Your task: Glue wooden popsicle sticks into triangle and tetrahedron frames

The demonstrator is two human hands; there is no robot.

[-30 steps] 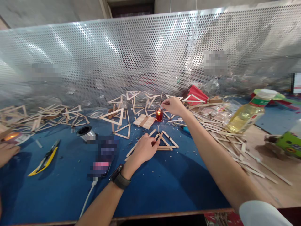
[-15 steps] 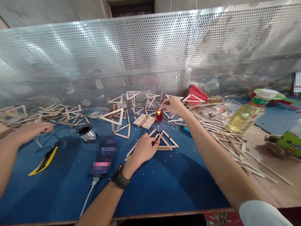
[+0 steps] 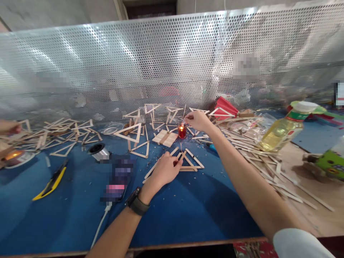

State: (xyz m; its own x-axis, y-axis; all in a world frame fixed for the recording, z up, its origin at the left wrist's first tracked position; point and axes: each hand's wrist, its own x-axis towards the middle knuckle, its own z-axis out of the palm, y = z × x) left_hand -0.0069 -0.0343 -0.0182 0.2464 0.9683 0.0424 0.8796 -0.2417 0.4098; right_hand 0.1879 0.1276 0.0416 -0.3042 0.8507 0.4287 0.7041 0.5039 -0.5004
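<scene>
My left hand, with a dark watch on its wrist, lies over a triangular frame of craft sticks on the blue table. Its thumb and fingers are closed on the frame's left part, which they partly cover. Beyond it, my right hand reaches to a lit candle in a red glass. Its fingertips pinch a small pale, translucent piece just above the flame; its exact kind is too small to tell. A flat panel of joined sticks lies left of the candle.
Several stick frames stand behind. Loose sticks and an oil bottle are on the right. A wire spool, a phone with its cable and a yellow cutter lie left. Another person's hand is at far left.
The other person's hand has moved back to the left edge, uncovering another candle and a stick triangle there. Both my hands have stayed in place.
</scene>
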